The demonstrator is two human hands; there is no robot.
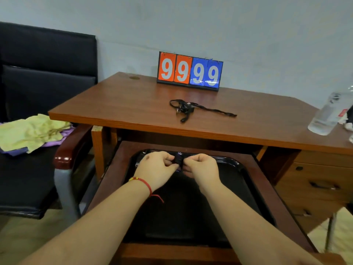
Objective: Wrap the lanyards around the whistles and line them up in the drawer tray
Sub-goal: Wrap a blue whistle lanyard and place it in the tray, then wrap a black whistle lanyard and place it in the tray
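Observation:
A black tray (235, 167) lies in the pulled-out wooden drawer (267, 180) under the desk. Over the tray's far part, my left hand (156, 167) and my right hand (202, 167) both pinch a small dark whistle bundled in black lanyard (178, 158) between them. Most of that whistle is hidden by my fingers. Another whistle with a loose black lanyard (186, 109) lies unwound on the desk top, its cord trailing to the right. A small dark object shows at the tray's far left, behind my left hand; what it is I cannot tell.
A flip scoreboard (190, 70) reading 9999 stands at the desk's back edge. A clear plastic bottle (327, 113) stands at the desk's right. A dark chair (38, 111) with yellow and purple cloth (32, 132) sits left. Desk drawers (317, 186) are right of the tray.

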